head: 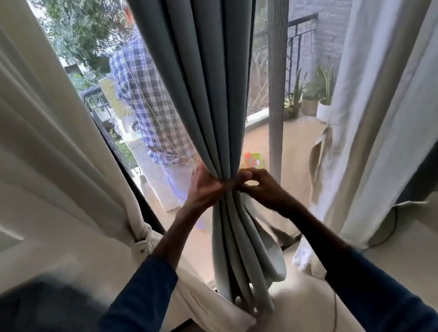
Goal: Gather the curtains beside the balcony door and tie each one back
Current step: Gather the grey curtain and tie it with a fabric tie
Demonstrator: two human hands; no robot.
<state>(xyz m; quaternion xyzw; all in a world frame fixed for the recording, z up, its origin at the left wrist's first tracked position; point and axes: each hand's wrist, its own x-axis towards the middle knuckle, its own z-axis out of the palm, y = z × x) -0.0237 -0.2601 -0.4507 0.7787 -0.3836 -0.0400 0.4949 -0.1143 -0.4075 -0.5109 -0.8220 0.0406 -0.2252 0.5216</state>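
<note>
Grey-blue curtain (208, 82) gathered between your hands: left hand (203, 186) grips the folds, right hand (259, 188) pinches them just beside it. Hold your left grip firm; bind snug and level under your knuckles.

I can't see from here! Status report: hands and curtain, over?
Left hand, right hand gripping grey curtain at mid-height. Curtain gathered, not yet tied. Nothing blocking.

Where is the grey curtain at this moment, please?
In the head view the grey curtain hangs at centre before the balcony door, between the tied cream curtain on the left and the loose cream curtain on the right.
</note>
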